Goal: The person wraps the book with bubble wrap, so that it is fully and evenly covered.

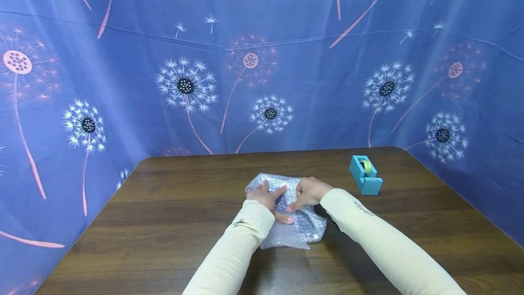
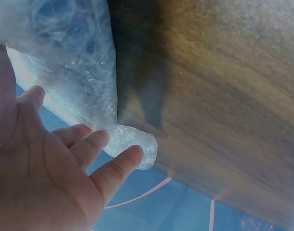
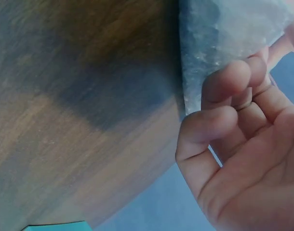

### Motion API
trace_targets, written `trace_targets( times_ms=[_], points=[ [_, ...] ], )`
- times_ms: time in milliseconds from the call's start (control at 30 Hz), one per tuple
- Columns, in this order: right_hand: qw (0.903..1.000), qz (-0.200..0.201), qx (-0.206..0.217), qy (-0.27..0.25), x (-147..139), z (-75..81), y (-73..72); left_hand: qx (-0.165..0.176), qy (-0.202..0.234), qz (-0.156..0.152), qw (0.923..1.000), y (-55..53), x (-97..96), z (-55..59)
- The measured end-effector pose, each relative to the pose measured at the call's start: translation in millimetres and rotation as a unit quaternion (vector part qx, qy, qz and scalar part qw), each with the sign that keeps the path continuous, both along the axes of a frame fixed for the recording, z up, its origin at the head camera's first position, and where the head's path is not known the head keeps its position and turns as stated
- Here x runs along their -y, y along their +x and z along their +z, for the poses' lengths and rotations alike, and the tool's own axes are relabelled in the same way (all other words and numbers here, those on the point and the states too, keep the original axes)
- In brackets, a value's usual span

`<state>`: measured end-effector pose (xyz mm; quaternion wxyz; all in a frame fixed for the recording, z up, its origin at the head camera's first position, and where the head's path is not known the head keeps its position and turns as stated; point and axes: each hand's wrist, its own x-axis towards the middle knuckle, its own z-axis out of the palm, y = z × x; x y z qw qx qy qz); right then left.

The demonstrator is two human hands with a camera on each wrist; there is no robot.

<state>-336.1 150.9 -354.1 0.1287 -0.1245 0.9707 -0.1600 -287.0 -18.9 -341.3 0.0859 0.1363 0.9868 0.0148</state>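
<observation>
A bubble-wrap bundle [image 1: 304, 226] lies on the wooden table, its loose edge towards me; what it encloses cannot be made out. My left hand [image 1: 266, 197] rests on its left part with fingers and thumb spread. In the left wrist view, the straight fingers [image 2: 115, 173] reach along the side of the wrap [image 2: 74, 72]. On the upper right of the bundle is my right hand [image 1: 313, 191], thumb stretched down onto the plastic. Its other fingers [image 3: 205, 127] are curled beside the wrap [image 3: 205, 43] in the right wrist view, with nothing visible inside them.
A turquoise tape dispenser [image 1: 366, 176] with a yellowish roll stands at the right on the brown table [image 1: 163, 222]. Behind the table hangs a blue cloth [image 1: 311, 81] printed with dandelions. Something dark [image 1: 325, 215] shows under my right wrist.
</observation>
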Motion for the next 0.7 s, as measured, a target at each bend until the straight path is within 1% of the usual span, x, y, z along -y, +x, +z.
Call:
trace_targets(
  times_ms=[167, 200, 233, 333, 467, 533, 633, 700],
  points=[
    [1.0000, -0.002, 0.007, -0.005, -0.2, 1.0, -0.2, -0.004, 0.008, -0.002, 1.0000, -1.0, 1.4, -1.9],
    [0.9999, -0.001, 0.008, -0.008, 0.0, 0.8, -0.3, -0.001, 0.013, -0.002, 0.9999, -0.3, 2.2, -0.7],
    [0.9999, -0.002, 0.008, -0.008, -1.0, 0.2, -0.6, -0.003, 0.017, -0.004, 0.9998, -1.5, 1.8, -2.4],
    [0.9999, -0.011, 0.008, -0.008, -2.6, -1.1, -1.5, -0.010, 0.038, -0.014, 0.9991, -9.0, 2.2, -11.5],
    [0.9996, -0.027, 0.002, -0.004, -2.2, -1.0, -2.7, -0.040, 0.063, -0.027, 0.9969, -23.4, 5.4, -29.8],
    [0.9995, -0.030, -0.002, -0.005, -1.7, -0.5, -3.6, -0.056, 0.068, -0.030, 0.9956, -28.4, 7.3, -35.9],
    [0.9995, -0.027, -0.009, -0.010, -1.6, 0.6, -3.8, -0.067, 0.076, -0.033, 0.9943, -32.4, 9.4, -39.3],
    [0.9996, -0.021, -0.013, -0.017, -2.5, 1.0, -3.8, -0.066, 0.081, -0.036, 0.9938, -32.7, 9.4, -37.3]
  ],
)
